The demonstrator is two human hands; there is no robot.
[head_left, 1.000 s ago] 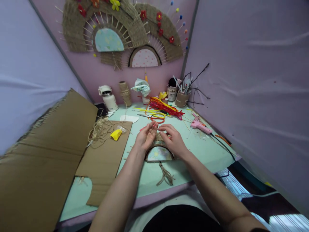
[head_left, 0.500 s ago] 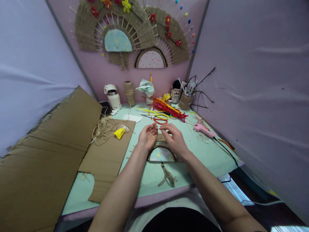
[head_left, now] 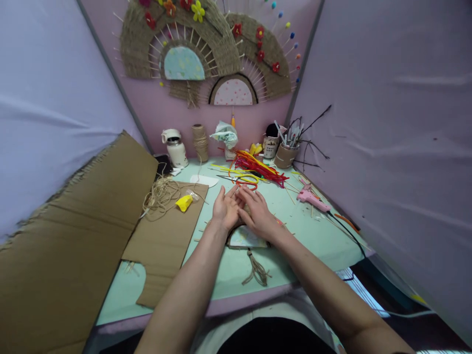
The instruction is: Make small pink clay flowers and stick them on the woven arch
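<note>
Hands together over a small twine fan

Left hand (head_left: 225, 211): palm up, fingers loosely open. Right hand (head_left: 257, 211): its fingers lie across the left's fingertips; cannot tell whether it grips anything. Small brown twine fan with a half-round pale patterned panel (head_left: 248, 237): on the pale green table (head_left: 313, 241), beneath the hands, tassel at its near edge. Orange-and-yellow-handled scissors (head_left: 248, 180): just beyond the fingertips. Pink glue gun (head_left: 312, 199): right. Tangled tan twine (head_left: 160, 196): left, partly on brown cardboard (head_left: 171, 236).
</note>
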